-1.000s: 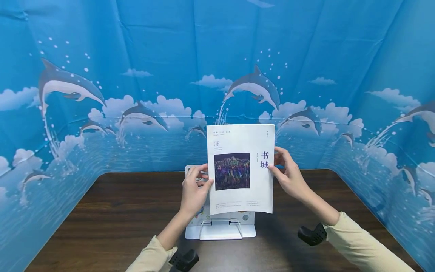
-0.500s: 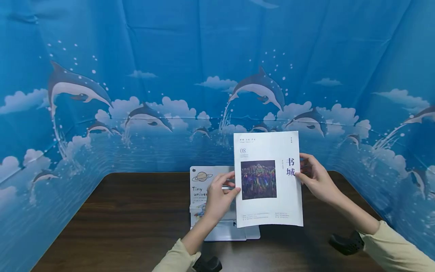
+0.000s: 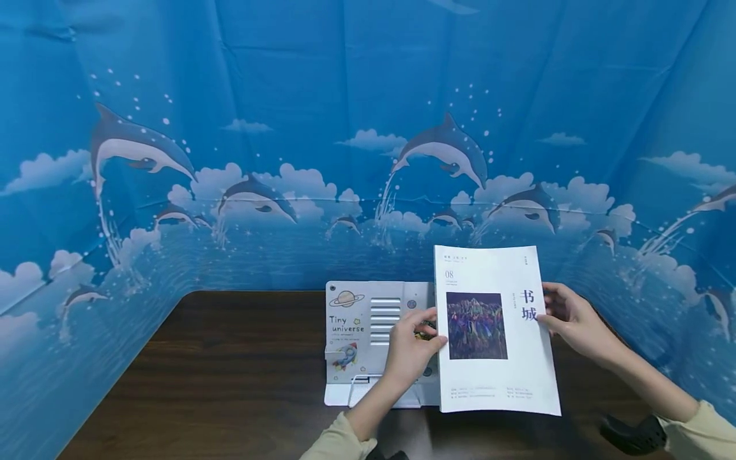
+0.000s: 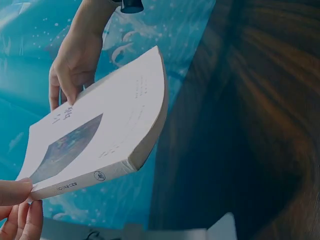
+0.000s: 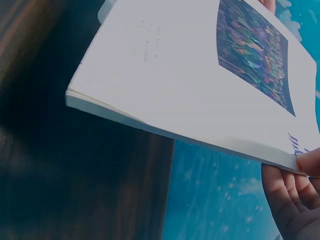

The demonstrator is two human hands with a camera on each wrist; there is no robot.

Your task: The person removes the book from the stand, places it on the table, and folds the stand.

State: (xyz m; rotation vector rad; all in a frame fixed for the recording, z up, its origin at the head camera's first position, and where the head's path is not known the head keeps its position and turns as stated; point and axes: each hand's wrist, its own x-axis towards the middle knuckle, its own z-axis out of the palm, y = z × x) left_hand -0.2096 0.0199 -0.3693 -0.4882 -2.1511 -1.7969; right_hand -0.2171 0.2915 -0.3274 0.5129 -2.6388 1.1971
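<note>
Between both hands is a white paperback book (image 3: 489,383), its cover bearing a dark colourful picture and large Chinese characters. My left hand (image 3: 409,351) pinches the spine edge, thumb on the cover and fingers behind. On the opposite edge my right hand (image 3: 583,322) grips with the thumb beside the printed title. The left wrist view shows the spine of the book (image 4: 100,176) facing the camera, held over the table. In the right wrist view the page edges of the book (image 5: 165,132) show. Behind and left of it stands a white book stand (image 3: 345,332) printed "Tiny universe", partly covered by the book.
The dark wooden table (image 3: 230,358) spreads beneath everything. A blue curtain (image 3: 322,128) printed with dolphins and clouds closes off the back and sides. The book stand has a fold-out wire support (image 3: 358,381) at its base.
Both hands have carried the book to the right and downward, from in front of the stand to its right side. More of the stand's printed panel and slots now shows.
</note>
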